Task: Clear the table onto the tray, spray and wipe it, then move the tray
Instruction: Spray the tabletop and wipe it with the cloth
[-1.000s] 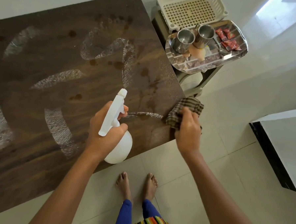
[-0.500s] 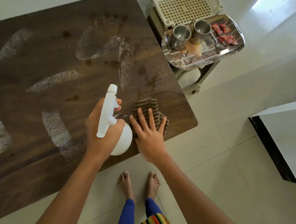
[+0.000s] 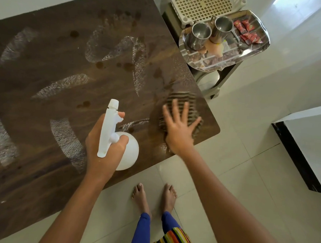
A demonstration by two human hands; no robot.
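The dark wooden table (image 3: 47, 69) shows several white spray streaks and dark wet spots. My left hand (image 3: 98, 149) grips a white spray bottle (image 3: 129, 151) upright over the table's near edge. My right hand (image 3: 179, 129) lies flat with fingers spread on a checked cloth (image 3: 182, 98), pressing it onto the table's near right corner. A shiny steel tray (image 3: 224, 59) rests on a stool beyond the table's right edge. It holds two steel cups (image 3: 199, 34), red sachets (image 3: 248, 34) and a spoon (image 3: 239, 42).
A white perforated basket (image 3: 203, 4) sits behind the tray. A white block with a black edge (image 3: 303, 147) stands on the tiled floor at the right. My bare feet (image 3: 154, 197) are close to the table's near edge.
My right hand slid the cloth from the table's edge onto the top, left then back right, going from a grip to a flat spread palm. The bottle stayed in my left hand.
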